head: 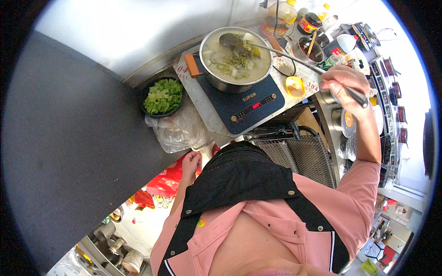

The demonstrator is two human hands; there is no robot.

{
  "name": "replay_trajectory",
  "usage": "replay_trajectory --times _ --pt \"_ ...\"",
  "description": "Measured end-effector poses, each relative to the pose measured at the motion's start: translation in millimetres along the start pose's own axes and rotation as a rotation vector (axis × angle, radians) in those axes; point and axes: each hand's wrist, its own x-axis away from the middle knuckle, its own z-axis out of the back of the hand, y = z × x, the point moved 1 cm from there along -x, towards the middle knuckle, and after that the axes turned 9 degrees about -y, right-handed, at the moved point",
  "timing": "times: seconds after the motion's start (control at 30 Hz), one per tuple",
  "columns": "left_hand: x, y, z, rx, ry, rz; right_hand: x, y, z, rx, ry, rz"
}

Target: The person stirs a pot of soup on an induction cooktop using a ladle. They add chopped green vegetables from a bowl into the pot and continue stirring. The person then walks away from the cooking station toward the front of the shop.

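My right hand point(345, 86) grips the long metal handle of a ladle point(286, 55). The ladle's dark bowl rests at the surface of a cloudy soup point(221, 65) with green leafy vegetables and white pieces. This soup fills a steel pot point(224, 82) with wooden side handles. Under the pot lies a black Supor induction cooker point(248, 107), its red display lit. My left hand point(191, 165) hangs low beside the black apron point(238, 172), fingers curled, with nothing visible in it. Near it sits a crumpled clear plastic bag point(179, 131).
A black bowl of chopped green leaves point(164, 96) stands left of the cooker. To the right are a yellow dish point(294, 86), a small pot with chopsticks point(309, 50) and sauce bottles point(279, 19). A metal mesh chair point(297, 151) stands below the worktop; a dark panel point(79, 145) spans the left.
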Motion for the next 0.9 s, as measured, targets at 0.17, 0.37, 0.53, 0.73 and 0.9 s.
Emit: replay_trajectory --times 0.17,0.37,0.53,0.73,0.9 --pt "-0.9 -6.4 3.0 0.025 0.019 0.009 -4.1 7.7 -18.2 0.088 -0.1 0.202" --pt "2.4 -0.8 5.7 0.017 0.004 0.008 2.5 25.7 -51.2 0.195 -0.177 0.21" --pt "2.3 -3.1 8.2 0.009 0.009 -0.003 1.2 40.9 -77.1 0.24 -0.254 0.206" --pt "5.5 0.8 5.9 -0.027 0.035 0.004 0.0 53.4 -96.7 0.214 -0.232 0.152" --pt "1.9 -3.9 8.7 -0.038 0.023 0.014 -1.7 60.5 -102.8 0.017 0.011 0.113"
